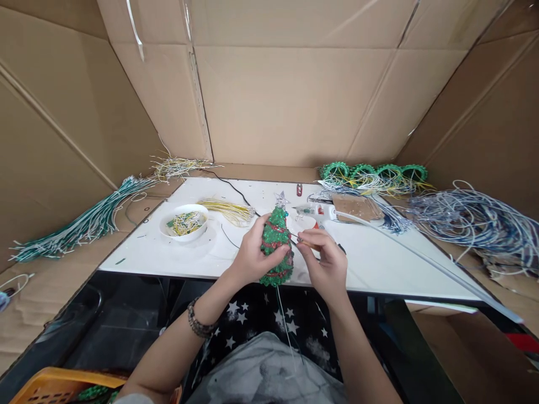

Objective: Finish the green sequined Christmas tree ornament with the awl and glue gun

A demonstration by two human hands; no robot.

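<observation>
Head view: on the left of my feed, a bundle of green-and-white wires [101, 216] lies along the cardboard, and next to it on the white table [143, 261] sits a white bowl [197, 231] of cut wire pieces. Yellow-and-white wires [227, 211] fan out between that bowl and my left hand [254, 252].

That hand is the one in full contact: it grasps a green beaded Christmas tree [275, 230], palm and fingers against the left flank, thumb laid across the near face. The tree is directly between my hands, over the table's near edge, its long axis running near to far, with the clear star [282, 198] at the far end and the base towards my lap. I can't judge exactly how steeply it tilts. Thin wires [283, 310] trail from the base to the near side.

Just right of the tree, my right hand [326, 264] pinches a slim tool with a tan handle [309, 244], thumb and forefinger forward, wrist angled in from the near right. The tool points left at the tree's right flank; whether its tip touches the beads I can't tell.

Beyond that hand, a white glue gun [315, 211] lies on the table.
</observation>
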